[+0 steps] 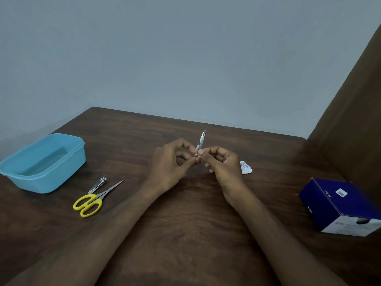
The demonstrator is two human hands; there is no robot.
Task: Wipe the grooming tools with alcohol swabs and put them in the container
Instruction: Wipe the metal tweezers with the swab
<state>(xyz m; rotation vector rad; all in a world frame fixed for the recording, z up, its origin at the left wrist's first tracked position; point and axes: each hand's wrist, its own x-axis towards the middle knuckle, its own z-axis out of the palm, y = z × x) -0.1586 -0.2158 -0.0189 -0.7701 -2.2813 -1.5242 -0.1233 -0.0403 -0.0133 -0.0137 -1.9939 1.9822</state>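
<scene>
**Over the dark table, two hands hold a slim metal tool**

Above the middle of the wooden table [185,213], both hands meet around a thin silvery grooming tool [201,140]. It stands nearly upright, tilted a little to the right, its squared tip uppermost. The left hand [169,164] pinches its lower end between thumb and fingertips; the right hand [223,165] has its fingers curled close against the same end, touching it. Something pale shows between the fingertips, too small to make out.

Writing is scarce and none of it reads. A small white torn wrapper [245,167] lies just beside the right hand, with fine print that is blurred. The dark blue box [338,205] at the right edge carries a white sticker like a barcode and pale lettering on its side and end, all illegible.

Off to the left, a light blue plastic container [44,164] sits open with nothing visible inside. Near it lie a metal nail clipper [98,184] and small scissors [94,200] with yellow handles, their blades pointing toward the far right; the two lie close alongside each other.
</scene>
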